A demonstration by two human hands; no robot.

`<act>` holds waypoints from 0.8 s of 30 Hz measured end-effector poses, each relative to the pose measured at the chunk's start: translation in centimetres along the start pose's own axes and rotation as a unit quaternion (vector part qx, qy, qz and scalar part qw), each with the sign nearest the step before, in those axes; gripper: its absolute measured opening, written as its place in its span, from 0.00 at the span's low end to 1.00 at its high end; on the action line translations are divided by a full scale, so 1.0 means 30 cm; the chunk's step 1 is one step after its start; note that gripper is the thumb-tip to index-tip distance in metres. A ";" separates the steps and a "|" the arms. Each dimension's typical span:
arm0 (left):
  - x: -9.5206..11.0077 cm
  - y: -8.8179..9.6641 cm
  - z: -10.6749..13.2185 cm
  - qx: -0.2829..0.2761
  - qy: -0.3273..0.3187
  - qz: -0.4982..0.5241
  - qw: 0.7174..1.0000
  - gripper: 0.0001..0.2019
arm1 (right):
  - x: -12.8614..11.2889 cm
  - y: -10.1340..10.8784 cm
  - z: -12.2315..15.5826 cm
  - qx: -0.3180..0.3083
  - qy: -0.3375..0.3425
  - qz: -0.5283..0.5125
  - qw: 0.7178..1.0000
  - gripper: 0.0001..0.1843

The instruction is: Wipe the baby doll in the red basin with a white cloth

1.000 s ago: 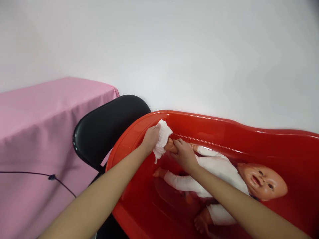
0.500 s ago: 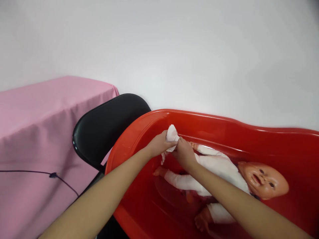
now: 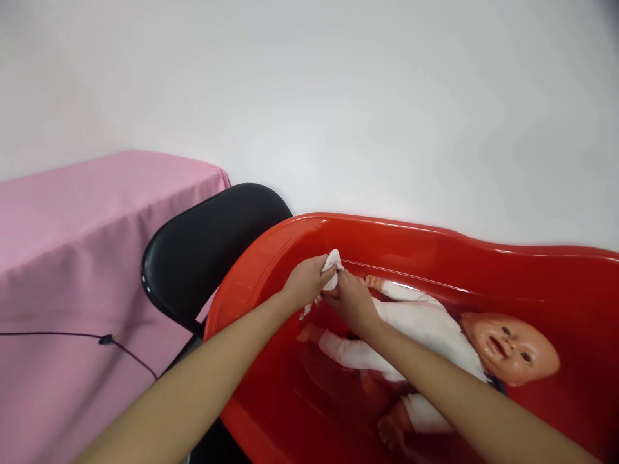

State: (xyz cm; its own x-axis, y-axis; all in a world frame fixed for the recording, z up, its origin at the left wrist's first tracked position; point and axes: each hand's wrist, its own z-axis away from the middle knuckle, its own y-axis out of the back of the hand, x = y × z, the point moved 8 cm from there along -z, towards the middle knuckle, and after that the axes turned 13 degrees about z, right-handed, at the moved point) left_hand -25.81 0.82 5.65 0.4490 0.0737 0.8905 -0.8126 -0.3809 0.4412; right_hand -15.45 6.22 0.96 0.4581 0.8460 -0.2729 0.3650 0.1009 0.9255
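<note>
Carefully, my left hand (image 3: 307, 281) pinches a white cloth (image 3: 331, 267) against the doll's small hand (image 3: 330, 292), while my right hand (image 3: 353, 301) grips that arm, holding it up within the cloth's reach. The baby doll (image 3: 425, 328) lies face-up in a red plastic tub (image 3: 435, 258), beside a black chair back (image 3: 207, 251).

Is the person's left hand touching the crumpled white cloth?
Touching. The head view shows the left hand closed on the crumpled white cloth, which sticks out past its fingers.
</note>
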 end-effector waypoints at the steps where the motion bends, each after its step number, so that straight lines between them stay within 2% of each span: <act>1: 0.005 0.002 0.002 0.003 -0.006 -0.010 1.000 0.18 | 0.001 -0.001 0.001 -0.001 -0.001 -0.001 1.000 0.15; 3: 0.009 0.004 0.003 0.008 -0.010 -0.015 1.000 0.23 | 0.004 -0.004 0.001 -0.002 -0.004 0.001 1.000 0.19; 5: -0.002 0.008 0.001 0.019 0.006 0.023 1.000 0.27 | 0.010 -0.006 0.003 -0.006 -0.010 0.000 1.000 0.23; 7: -0.013 0.012 -0.006 0.032 0.021 0.080 0.996 0.27 | 0.019 -0.005 0.004 -0.008 -0.021 -0.017 1.000 0.22; 9: -0.018 0.008 -0.013 0.029 0.034 0.161 0.986 0.24 | 0.035 0.004 0.006 -0.002 -0.044 -0.047 0.998 0.15; 12: -0.009 -0.019 -0.013 -0.022 0.060 0.277 0.959 0.21 | 0.061 0.029 0.010 0.012 -0.084 -0.097 0.992 0.12; 14: 0.006 -0.036 -0.006 -0.061 0.071 0.314 0.945 0.22 | 0.069 0.047 0.013 0.018 -0.093 -0.126 0.988 0.12; 16: 0.013 -0.042 0.000 -0.073 0.074 0.326 0.940 0.24 | 0.068 0.060 0.015 0.021 -0.090 -0.142 0.986 0.13; 18: 0.008 -0.044 0.000 -0.070 0.075 0.338 0.935 0.24 | 0.063 0.062 0.018 0.023 -0.082 -0.139 0.987 0.12; 24: -0.031 -0.020 -0.018 -0.011 0.072 0.395 0.916 0.17 | 0.047 0.019 0.027 0.008 -0.066 -0.095 0.993 0.11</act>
State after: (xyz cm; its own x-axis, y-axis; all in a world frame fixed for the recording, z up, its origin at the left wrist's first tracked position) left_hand -25.94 1.48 4.63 -0.3341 -0.0949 0.9378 -0.8710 -0.3493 -0.3456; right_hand -13.94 7.03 0.88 0.4809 0.7367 -0.4754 0.4674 0.2434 0.8499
